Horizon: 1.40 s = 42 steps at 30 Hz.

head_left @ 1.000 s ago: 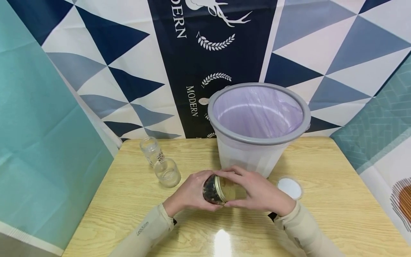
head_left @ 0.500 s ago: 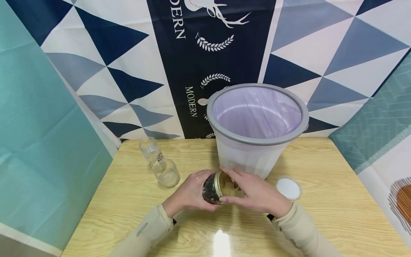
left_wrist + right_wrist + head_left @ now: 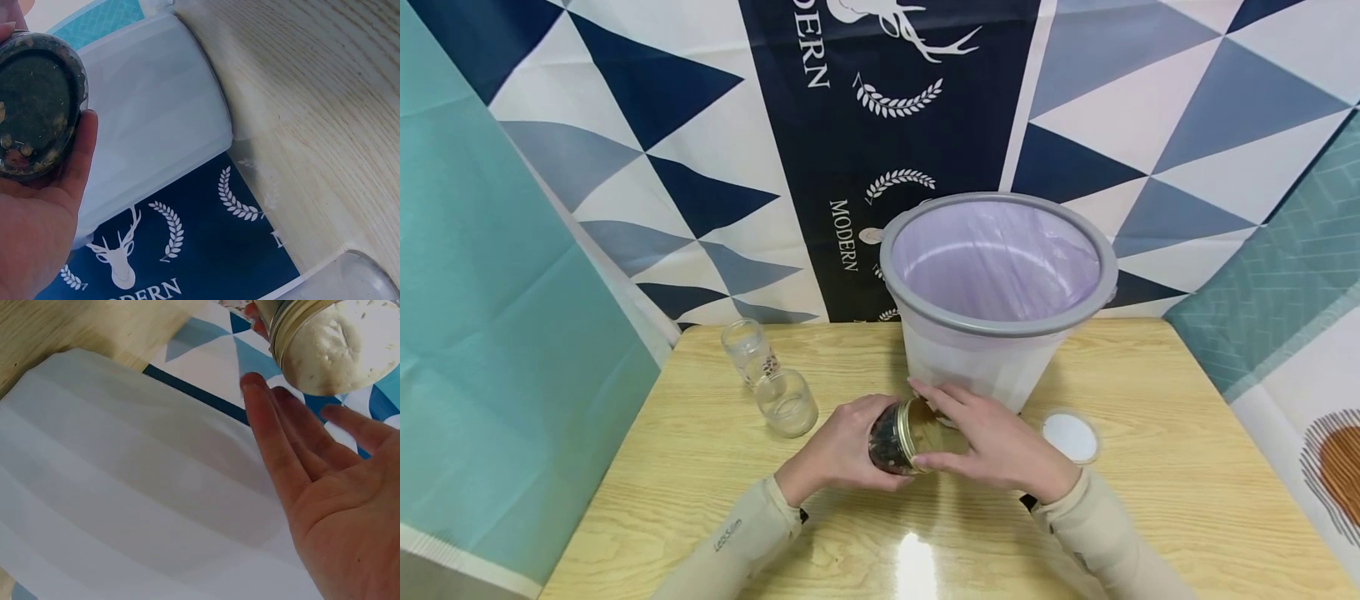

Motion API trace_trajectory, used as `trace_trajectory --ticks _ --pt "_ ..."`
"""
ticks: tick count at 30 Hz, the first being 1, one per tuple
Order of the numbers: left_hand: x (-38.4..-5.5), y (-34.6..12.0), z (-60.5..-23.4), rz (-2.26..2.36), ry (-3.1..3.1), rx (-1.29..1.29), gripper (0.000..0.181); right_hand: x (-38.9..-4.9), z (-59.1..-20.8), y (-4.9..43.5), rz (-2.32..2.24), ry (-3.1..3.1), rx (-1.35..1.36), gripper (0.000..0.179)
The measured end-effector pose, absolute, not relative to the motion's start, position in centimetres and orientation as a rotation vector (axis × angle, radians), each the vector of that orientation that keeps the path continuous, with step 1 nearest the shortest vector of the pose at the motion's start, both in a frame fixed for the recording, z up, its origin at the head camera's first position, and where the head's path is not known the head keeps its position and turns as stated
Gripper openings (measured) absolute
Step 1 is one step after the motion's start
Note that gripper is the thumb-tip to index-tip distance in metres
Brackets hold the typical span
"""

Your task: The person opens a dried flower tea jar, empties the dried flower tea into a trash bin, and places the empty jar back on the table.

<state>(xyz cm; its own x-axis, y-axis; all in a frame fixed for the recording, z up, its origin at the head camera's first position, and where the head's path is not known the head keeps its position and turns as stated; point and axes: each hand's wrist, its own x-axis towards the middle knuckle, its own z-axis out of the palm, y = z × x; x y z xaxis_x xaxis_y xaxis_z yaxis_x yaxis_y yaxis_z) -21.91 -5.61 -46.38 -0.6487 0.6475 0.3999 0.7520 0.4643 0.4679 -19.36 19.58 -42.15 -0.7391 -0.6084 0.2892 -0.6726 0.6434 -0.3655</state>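
Observation:
A glass jar (image 3: pixel 886 442) with dark contents and a gold metal lid (image 3: pixel 337 347) lies tilted sideways over the table, in front of the bin. My left hand (image 3: pixel 850 442) grips it round its glass body, and the left wrist view shows its dark base (image 3: pixel 34 106) beside my fingers. My right hand (image 3: pixel 985 433) is held at the lid end with fingers spread and extended. In the right wrist view those fingers (image 3: pixel 265 419) stand off the lid's face. The thumb tip overlaps the lid's edge in the head view.
A white bin (image 3: pixel 970 358) with a grey rim and purple liner stands just behind my hands. At the left are a tall clear glass (image 3: pixel 748 350) and a short glass jar (image 3: pixel 787 404). A round white disc (image 3: pixel 1070 436) lies right of my right hand.
One second ago my right fingers were curled round the lid; since then they have spread and lifted off it. My left hand keeps its grip on the jar.

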Motion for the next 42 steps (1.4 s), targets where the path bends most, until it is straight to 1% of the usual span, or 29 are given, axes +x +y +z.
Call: trace_trajectory --ticks 6,9,13,15,19,24,28,32,34,39,42 --pt "-21.93 -5.58 -46.64 -0.925 -2.537 -1.228 0.085 -19.55 -42.3 19.23 0.686 -2.809 1.034 0.088" --pt "-21.93 -5.55 -46.77 -0.909 -2.541 -1.232 0.088 -19.62 -42.22 19.46 0.715 -2.772 1.137 0.087" --pt "-22.05 -5.53 -46.91 -0.901 -2.552 -1.23 0.091 -19.61 -42.02 19.76 0.741 -2.69 1.243 0.097" --pt "-22.12 -5.49 -46.87 -0.892 -2.552 -1.228 0.089 -19.55 -41.98 19.77 0.744 -2.68 1.205 0.098" --pt "-22.16 -5.44 -46.72 -0.869 -2.549 -1.224 0.085 -19.52 -42.13 19.59 0.745 -2.718 1.091 0.096" --pt "-22.05 -5.33 -46.62 -0.862 -2.556 -1.223 0.086 -19.61 -42.28 19.3 0.711 -2.801 1.031 0.091" --pt "-22.04 -5.28 -46.66 -0.872 -2.565 -1.244 0.09 -19.54 -42.23 19.35 0.702 -2.799 1.094 0.089" --pt "-22.06 -5.27 -46.67 -0.867 -2.567 -1.254 0.093 -19.41 -42.11 19.62 0.72 -2.704 1.185 0.099" --pt "-22.06 -5.27 -46.66 -0.864 -2.561 -1.248 0.091 -19.37 -42.12 19.65 0.727 -2.679 1.168 0.1" --pt "-22.06 -5.22 -46.6 -0.855 -2.551 -1.245 0.085 -19.35 -42.22 19.38 0.688 -2.715 1.05 0.09" --pt "-22.04 -5.22 -46.64 -0.863 -2.545 -1.247 0.085 -19.38 -42.24 19.21 0.671 -2.751 1.038 0.088"
